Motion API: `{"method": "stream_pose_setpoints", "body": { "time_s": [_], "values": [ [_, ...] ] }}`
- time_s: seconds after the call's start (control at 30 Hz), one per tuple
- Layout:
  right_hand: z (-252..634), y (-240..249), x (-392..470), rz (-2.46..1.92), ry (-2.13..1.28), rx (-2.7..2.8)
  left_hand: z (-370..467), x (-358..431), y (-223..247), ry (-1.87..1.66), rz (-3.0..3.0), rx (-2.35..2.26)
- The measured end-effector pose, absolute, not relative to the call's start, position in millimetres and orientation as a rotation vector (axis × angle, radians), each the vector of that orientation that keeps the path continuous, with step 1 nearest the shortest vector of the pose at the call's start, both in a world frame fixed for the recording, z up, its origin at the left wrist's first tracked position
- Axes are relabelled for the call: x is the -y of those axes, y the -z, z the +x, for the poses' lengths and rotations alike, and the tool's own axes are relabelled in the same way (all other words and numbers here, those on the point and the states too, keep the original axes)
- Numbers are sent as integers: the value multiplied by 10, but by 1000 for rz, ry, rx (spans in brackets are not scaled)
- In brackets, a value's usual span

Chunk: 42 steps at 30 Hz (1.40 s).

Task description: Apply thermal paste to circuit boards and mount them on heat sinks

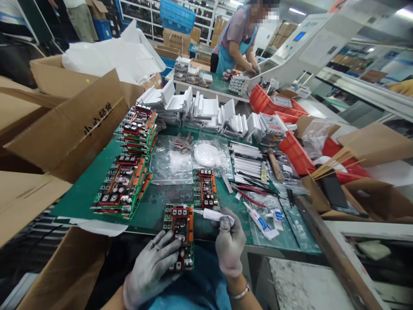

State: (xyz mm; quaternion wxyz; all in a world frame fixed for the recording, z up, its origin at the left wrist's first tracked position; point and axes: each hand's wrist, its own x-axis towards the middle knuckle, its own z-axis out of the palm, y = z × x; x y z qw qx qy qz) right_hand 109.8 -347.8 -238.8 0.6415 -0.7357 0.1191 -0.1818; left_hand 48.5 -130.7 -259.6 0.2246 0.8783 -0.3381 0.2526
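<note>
A circuit board (185, 234) at the frame's lower centre is held at its left edge by the left hand (155, 261), the right hand (229, 243) pinches a white tube (211, 215) beside its upper right corner, and stacked boards (124, 178) stand centre left.

- Green table (77, 200), scuffed dark near the middle
- On its left, two stacks of circuit boards (124, 178), one behind the other
- Near the middle, a single board (205, 188)
- Behind it, clear plastic bags (161, 168)
- Along the far side, silver metal pieces (206, 107)
- Toward the right, red-handled pliers (252, 189)
</note>
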Motion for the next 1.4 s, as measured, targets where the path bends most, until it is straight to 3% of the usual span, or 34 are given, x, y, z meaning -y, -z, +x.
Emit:
{"method": "stream_pose_setpoints", "body": {
  "time_s": [1.4],
  "values": [
    [726,2362,3601,-1822,522,-88,495,1303,2599,-719,2373,948]
  ]
}}
